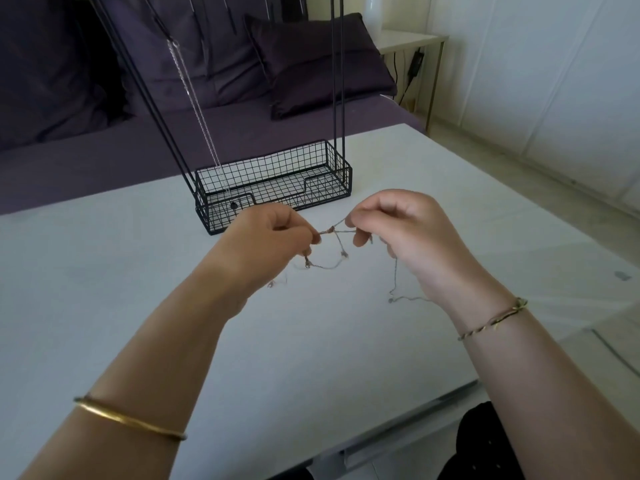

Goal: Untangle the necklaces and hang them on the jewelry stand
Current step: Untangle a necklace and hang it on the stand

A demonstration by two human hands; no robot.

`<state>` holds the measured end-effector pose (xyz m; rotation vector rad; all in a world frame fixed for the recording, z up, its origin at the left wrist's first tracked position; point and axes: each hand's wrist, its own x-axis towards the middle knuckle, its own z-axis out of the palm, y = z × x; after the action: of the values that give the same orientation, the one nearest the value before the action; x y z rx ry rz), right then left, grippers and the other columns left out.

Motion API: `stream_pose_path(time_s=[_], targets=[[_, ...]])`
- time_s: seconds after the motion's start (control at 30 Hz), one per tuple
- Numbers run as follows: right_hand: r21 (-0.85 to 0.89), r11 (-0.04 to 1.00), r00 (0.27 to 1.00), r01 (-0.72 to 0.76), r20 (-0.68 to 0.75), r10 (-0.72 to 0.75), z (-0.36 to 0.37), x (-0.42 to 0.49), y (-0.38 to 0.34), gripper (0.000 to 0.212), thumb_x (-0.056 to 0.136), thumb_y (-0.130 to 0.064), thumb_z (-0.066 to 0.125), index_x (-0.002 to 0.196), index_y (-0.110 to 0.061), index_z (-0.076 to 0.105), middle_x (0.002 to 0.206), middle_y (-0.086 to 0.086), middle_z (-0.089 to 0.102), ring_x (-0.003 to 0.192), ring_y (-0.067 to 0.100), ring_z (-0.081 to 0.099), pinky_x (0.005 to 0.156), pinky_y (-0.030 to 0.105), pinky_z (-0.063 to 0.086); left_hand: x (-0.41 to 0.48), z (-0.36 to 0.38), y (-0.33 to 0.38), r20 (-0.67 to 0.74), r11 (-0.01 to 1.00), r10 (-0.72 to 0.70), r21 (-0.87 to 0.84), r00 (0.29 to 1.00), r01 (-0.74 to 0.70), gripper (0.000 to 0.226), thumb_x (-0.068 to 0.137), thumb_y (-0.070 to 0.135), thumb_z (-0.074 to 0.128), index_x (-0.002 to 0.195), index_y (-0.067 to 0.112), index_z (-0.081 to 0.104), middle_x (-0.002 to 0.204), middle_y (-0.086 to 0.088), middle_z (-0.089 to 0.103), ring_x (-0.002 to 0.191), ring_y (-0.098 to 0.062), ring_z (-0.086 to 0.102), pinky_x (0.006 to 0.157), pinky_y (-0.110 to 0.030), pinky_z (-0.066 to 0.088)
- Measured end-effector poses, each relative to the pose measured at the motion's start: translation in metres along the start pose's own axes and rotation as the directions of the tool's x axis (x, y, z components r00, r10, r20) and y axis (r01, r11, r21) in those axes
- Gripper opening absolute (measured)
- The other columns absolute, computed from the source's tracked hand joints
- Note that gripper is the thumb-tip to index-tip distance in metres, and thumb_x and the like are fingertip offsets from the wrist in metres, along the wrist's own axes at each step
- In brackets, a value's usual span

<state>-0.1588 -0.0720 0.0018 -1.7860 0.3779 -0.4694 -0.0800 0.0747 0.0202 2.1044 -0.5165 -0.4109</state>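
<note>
Item 1, lower frame: two bare forearms reach in over the white bench (104, 271). There is a gold bangle (130, 420) on the left one and a cord bracelet (493, 320) on the right wrist.

Item 2, centre frame: left hand (270, 233) and right hand (401, 226), held just above the bench and near each other. Each grip is closed in a fingertip pinch on the tangled chain (329, 231), one on either side of a small knot stretched between them. Loose loops with small beads or clasps droop beneath the knot. A further strand trails from under the right hand down to the bench. We cannot tell whether this is one necklace or several.

Item 3, just beyond the hands: the jewelry stand (277, 178), a black wire basket base with thin uprights rising out of the top of the frame. Its hanging bar is out of view.

Item 4, upper frame, left of centre: one silver necklace (194, 112), hanging down the stand's left side into the basket.

Item 5, background: a purple bed (104, 157) with dark pillows (311, 64) across the upper left, and a pale side table (408, 39) at upper right.

Status, as we judge it: one necklace is hung. The chain in hand is knotted and unhung. Untangling is the step under way, and hanging is to follow.
</note>
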Motion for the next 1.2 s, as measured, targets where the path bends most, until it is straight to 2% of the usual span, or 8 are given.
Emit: stream_pose_path(time_s=[0.13, 0.3, 0.47, 0.63, 0.9, 1.0, 1.1, 1.2], targets=[[0.019, 0.997, 0.998, -0.069, 0.011, 0.069, 0.005, -0.001, 0.003, 0.010, 0.083, -0.013, 0.062, 0.076, -0.011, 0.069, 0.050, -0.002, 0.060, 0.043, 0.007, 0.033, 0.039, 0.014, 0.025, 0.004, 0.006, 0.000, -0.007, 0.969, -0.042, -0.243, 0.999, 0.039, 0.023, 0.089, -0.001, 0.045, 0.072, 0.007, 0.059, 0.067, -0.004, 0.063, 0.072, -0.016, 0.072, 0.094, -0.038, 0.051], [0.031, 0.992, 0.992, -0.122, -0.009, 0.122, 0.007, 0.000, 0.006, 0.010, 0.083, -0.014, 0.061, 0.079, -0.009, 0.068, 0.045, 0.000, 0.057, 0.041, 0.011, 0.028, 0.037, 0.016, 0.024, 0.003, 0.011, 0.005, 0.064, 0.882, -0.142, -0.445, 0.988, 0.156, 0.024, 0.084, -0.005, 0.037, 0.069, 0.004, 0.053, 0.065, -0.006, 0.044, 0.042, -0.012, 0.033, 0.066, -0.030, 0.051], [0.019, 0.999, 0.996, -0.035, -0.084, 0.037, 0.008, 0.001, 0.008, 0.012, 0.086, -0.012, 0.059, 0.078, -0.013, 0.068, 0.062, 0.000, 0.066, 0.038, 0.000, 0.043, 0.040, 0.009, 0.026, 0.002, 0.008, 0.001, 0.113, 0.979, -0.082, -0.174, 0.990, 0.101, 0.021, 0.085, 0.010, 0.053, 0.065, 0.008, 0.059, 0.054, -0.002, 0.052, 0.048, -0.011, 0.041, 0.066, -0.031, 0.041], [-0.001, 1.000, 0.991, -0.021, -0.134, 0.020, 0.008, 0.003, 0.011, 0.011, 0.087, -0.015, 0.061, 0.078, -0.015, 0.068, 0.043, -0.008, 0.052, 0.036, 0.002, 0.041, 0.039, 0.009, 0.027, -0.001, 0.014, 0.003, 0.128, 0.998, -0.044, 0.045, 0.991, 0.038, 0.027, 0.094, 0.022, 0.048, 0.082, 0.015, 0.071, 0.072, 0.007, 0.074, 0.045, 0.005, 0.045, 0.068, -0.024, 0.042], [-0.025, 0.998, 0.995, -0.053, -0.087, 0.050, 0.006, 0.004, 0.015, 0.010, 0.087, -0.016, 0.060, 0.092, -0.022, 0.067, 0.043, -0.013, 0.048, 0.037, 0.001, 0.042, 0.039, 0.009, 0.027, -0.005, 0.017, 0.007, 0.068, 0.993, 0.025, 0.112, 0.997, -0.032, 0.035, 0.087, 0.006, 0.049, 0.104, 0.031, 0.065, 0.076, 0.020, 0.072, 0.095, -0.034, 0.061, 0.078, -0.044, 0.055], [-0.078, 0.993, 0.995, -0.087, -0.060, 0.082, 0.005, 0.005, 0.014, 0.008, 0.081, -0.012, 0.062, 0.084, -0.018, 0.065, 0.062, -0.004, 0.055, 0.050, 0.004, 0.046, 0.046, 0.016, 0.033, -0.003, 0.016, 0.004, 0.049, 0.996, 0.042, 0.076, 0.998, -0.046, 0.038, 0.085, 0.002, 0.049, 0.106, 0.030, 0.064, 0.077, 0.017, 0.073, 0.077, -0.027, 0.058, 0.075, -0.043, 0.055], [-0.121, 0.992, 0.999, -0.043, 0.027, 0.046, 0.006, 0.002, 0.011, 0.006, 0.078, -0.013, 0.067, 0.074, -0.017, 0.069, 0.067, 0.004, 0.061, 0.061, 0.010, 0.051, 0.055, 0.023, 0.038, -0.001, 0.016, 0.001, 0.066, 0.998, 0.053, 0.019, 0.996, -0.055, 0.043, 0.083, -0.001, 0.049, 0.112, 0.029, 0.061, 0.083, 0.013, 0.073, 0.051, -0.002, 0.050, 0.050, -0.025, 0.047], [-0.142, 0.989, 0.997, 0.037, 0.071, -0.027, 0.007, 0.000, 0.012, 0.008, 0.078, -0.014, 0.071, 0.072, -0.018, 0.072, 0.066, 0.011, 0.060, 0.059, 0.010, 0.048, 0.059, 0.026, 0.037, -0.001, 0.017, 0.001, 0.070, 0.998, 0.053, -0.028, 0.996, -0.051, 0.048, 0.082, -0.002, 0.051, 0.118, 0.029, 0.057, 0.091, 0.013, 0.071, 0.038, -0.002, 0.042, 0.043, -0.018, 0.040]])
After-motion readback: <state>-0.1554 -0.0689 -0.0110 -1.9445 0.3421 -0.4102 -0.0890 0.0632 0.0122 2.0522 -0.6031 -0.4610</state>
